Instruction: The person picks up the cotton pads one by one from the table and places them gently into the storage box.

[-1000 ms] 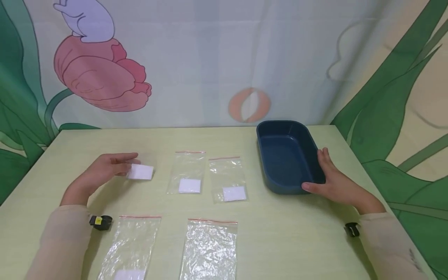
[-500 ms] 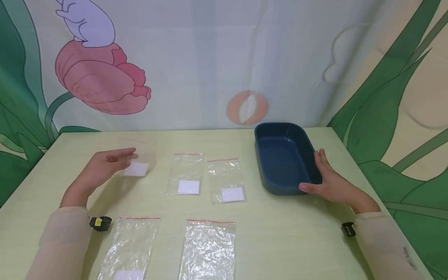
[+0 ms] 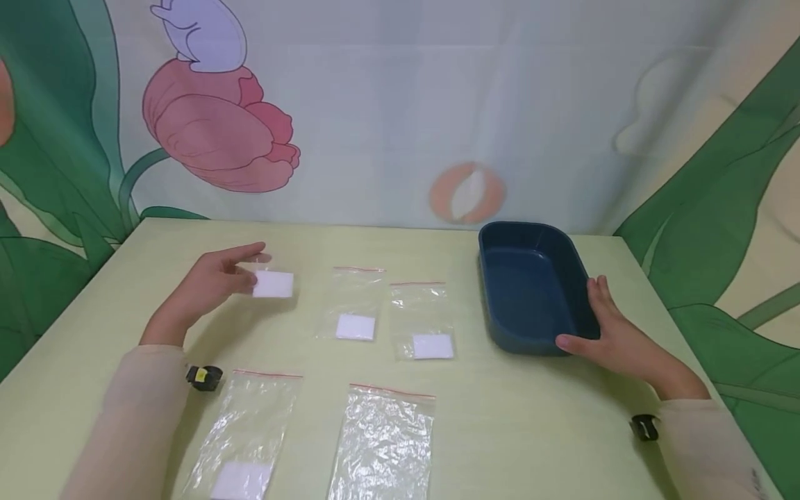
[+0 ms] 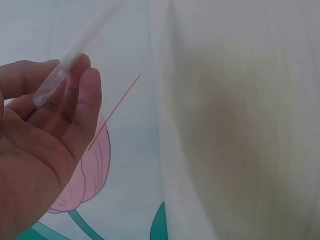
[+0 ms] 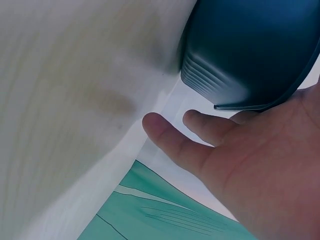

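Note:
My left hand [image 3: 219,278] pinches a clear zip bag with a white pad [image 3: 273,284] inside, held just above the table at the left. In the left wrist view, the fingers [image 4: 75,100] grip the bag's edge [image 4: 60,72] and its red seal line [image 4: 115,110] shows. My right hand [image 3: 615,333] rests against the near right corner of a dark blue tray [image 3: 531,236], thumb along the front wall and fingers straight along the side. The right wrist view shows the tray [image 5: 250,45] against my relaxed fingers [image 5: 170,140].
Two small clear bags [image 3: 355,305] [image 3: 421,323], each with a white pad, lie mid-table. Two larger clear bags [image 3: 246,430] [image 3: 384,444] lie near the front edge. A painted curtain hangs behind the pale green table [image 3: 500,417].
My left hand has lifted the bag with the pad a little higher. The right hand stays at the tray's corner. The head view has swung slightly to the left.

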Available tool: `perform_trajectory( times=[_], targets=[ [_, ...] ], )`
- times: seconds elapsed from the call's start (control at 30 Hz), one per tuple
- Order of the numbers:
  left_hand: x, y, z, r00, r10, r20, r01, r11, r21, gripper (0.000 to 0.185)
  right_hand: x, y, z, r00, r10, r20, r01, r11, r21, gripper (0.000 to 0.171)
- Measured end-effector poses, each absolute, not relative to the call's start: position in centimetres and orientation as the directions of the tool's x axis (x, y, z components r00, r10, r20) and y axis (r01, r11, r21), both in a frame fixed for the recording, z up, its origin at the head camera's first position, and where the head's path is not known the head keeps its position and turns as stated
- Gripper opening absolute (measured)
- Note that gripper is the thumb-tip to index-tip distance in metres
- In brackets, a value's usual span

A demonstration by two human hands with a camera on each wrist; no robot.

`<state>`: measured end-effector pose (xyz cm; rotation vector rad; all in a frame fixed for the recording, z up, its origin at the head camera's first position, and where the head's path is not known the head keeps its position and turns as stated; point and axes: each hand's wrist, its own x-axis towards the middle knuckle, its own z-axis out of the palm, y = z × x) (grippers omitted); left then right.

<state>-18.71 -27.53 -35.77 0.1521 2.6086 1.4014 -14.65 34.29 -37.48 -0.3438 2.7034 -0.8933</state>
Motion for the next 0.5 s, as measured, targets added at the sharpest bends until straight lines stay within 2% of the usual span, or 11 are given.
perform_trajectory(
  times=[0.3, 0.5],
  targets=[
    [-18.7, -24.6, -33.9, -0.969, 0.221, -0.113, 0.034, 0.567, 0.823, 0.076, -13.9, 35.2, -37.9, -0.938, -0.299, -0.173, -0.129, 0.767, -0.628, 0.116],
    [-17.7, -22.4, -32.1, -0.957, 0.286, -0.049, 0.112, 0.522, 0.846, 0.085, -14.6, 34.7, -37.7, -0.935, -0.312, -0.167, -0.147, 0.772, -0.619, 0.116]
  ],
)
